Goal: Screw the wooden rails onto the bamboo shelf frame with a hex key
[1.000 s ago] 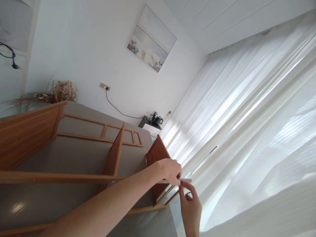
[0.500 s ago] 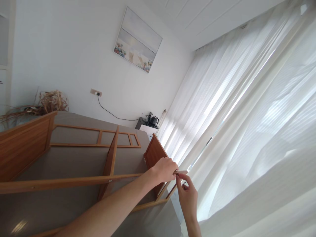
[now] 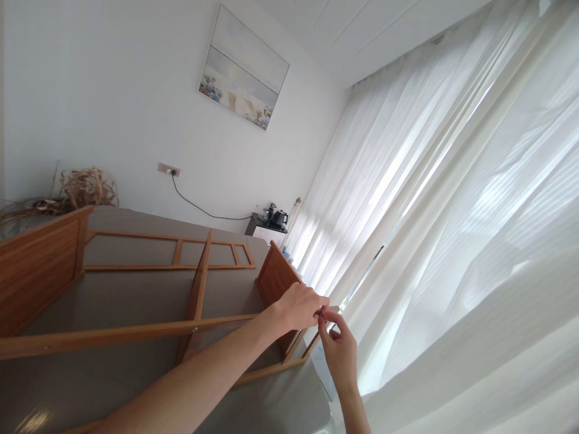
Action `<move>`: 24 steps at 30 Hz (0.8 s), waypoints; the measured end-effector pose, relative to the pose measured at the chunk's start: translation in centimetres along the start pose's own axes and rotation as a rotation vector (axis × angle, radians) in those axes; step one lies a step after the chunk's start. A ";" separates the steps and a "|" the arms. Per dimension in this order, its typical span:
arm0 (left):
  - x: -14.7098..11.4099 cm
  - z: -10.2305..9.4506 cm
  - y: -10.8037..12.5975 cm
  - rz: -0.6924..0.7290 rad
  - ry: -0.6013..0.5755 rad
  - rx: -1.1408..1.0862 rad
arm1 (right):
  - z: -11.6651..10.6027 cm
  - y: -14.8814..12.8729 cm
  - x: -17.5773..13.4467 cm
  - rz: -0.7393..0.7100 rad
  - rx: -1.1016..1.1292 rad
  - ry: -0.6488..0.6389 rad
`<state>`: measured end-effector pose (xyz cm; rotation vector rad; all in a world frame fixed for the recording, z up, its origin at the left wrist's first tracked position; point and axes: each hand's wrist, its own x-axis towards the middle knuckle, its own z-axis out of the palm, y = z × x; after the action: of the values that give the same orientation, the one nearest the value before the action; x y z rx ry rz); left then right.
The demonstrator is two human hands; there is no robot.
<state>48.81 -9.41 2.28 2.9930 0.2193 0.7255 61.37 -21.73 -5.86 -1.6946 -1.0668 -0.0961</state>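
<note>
My left hand (image 3: 299,306) reaches across from the lower left, its fingers closed round a thin, flat, pale piece (image 3: 335,309) whose end pokes out to the right. Just below and to the right, my right hand (image 3: 340,352) pinches at the same spot, thumb and index finger together and touching the left fingertips. What sits in that pinch is too small to make out. Both hands are above the right end panel (image 3: 279,274) of a brown wooden shelf frame, which lies on its side. Its long rail (image 3: 136,334) passes behind my left forearm.
The frame lies on a grey-covered surface (image 3: 149,295), with a middle board (image 3: 199,280) and a left panel (image 3: 40,265). White curtains (image 3: 443,241) hang close on the right. A kettle (image 3: 279,218) stands on a small cabinet at the back, near dried stalks (image 3: 90,187).
The view has shifted slightly to the right. My right fingers have come closer against the left hand, and less of the pale piece shows.
</note>
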 end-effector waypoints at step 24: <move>-0.1 0.4 -0.3 0.030 -0.021 0.015 | -0.4 -0.8 -0.7 0.041 -0.044 0.008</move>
<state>48.90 -9.12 1.82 3.0227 0.1797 0.6985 60.57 -22.44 -5.49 -1.7532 -1.0298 -0.1002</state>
